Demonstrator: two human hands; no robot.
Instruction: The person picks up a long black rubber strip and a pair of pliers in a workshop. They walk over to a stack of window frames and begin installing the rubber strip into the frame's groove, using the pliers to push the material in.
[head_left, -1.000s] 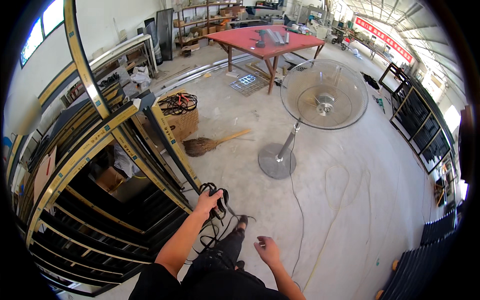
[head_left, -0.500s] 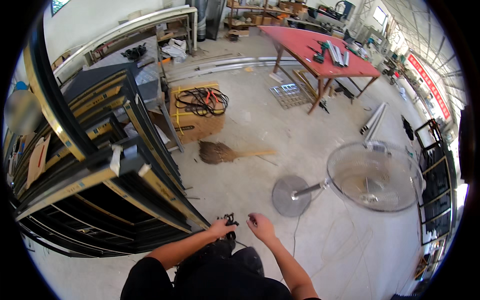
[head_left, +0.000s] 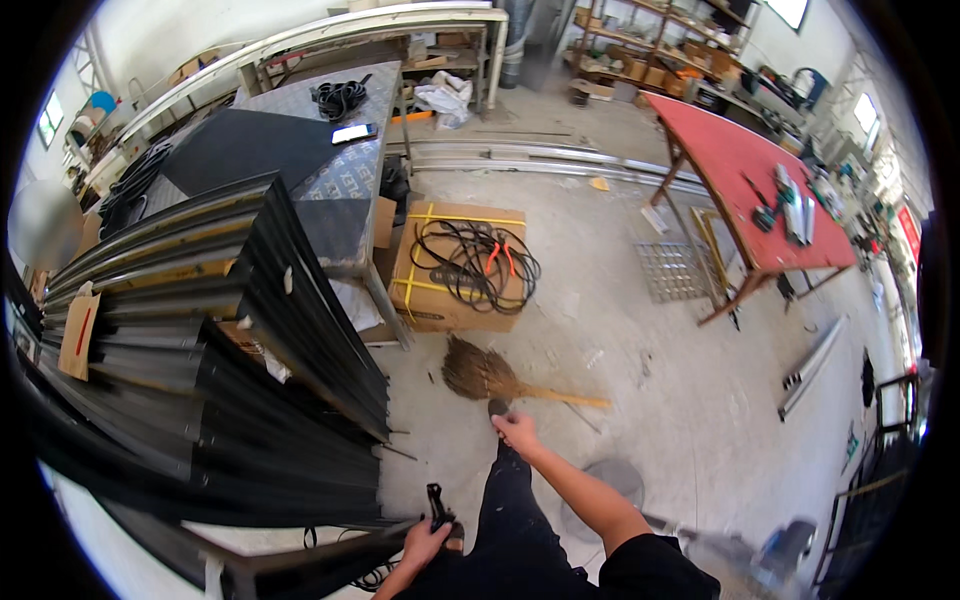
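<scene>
My left hand (head_left: 425,544) is low in the picture beside the frame stack, its fingers closed on a black slotted part (head_left: 436,505) whose exact kind I cannot make out. My right hand (head_left: 516,430) reaches forward over my leg, its fingers curled together. Whether anything small is between them is hidden. Just beyond it shows the dark toe of a shoe (head_left: 498,407). A straw broom (head_left: 485,372) lies on the floor ahead of the right hand. On the left stands a big stack of black metal frames (head_left: 330,335).
A cardboard box (head_left: 432,318) carries coiled black strap and orange-handled pliers (head_left: 498,254). Behind the stack is a workbench (head_left: 335,225) with a lit phone (head_left: 353,133). A red table (head_left: 720,165) with power tools stands at right. A blurred fan (head_left: 735,552) is at lower right.
The view has swung left and I have moved forward along the frame stack. My right hand now stretches farther ahead, away from the left. The black part stays in my left hand.
</scene>
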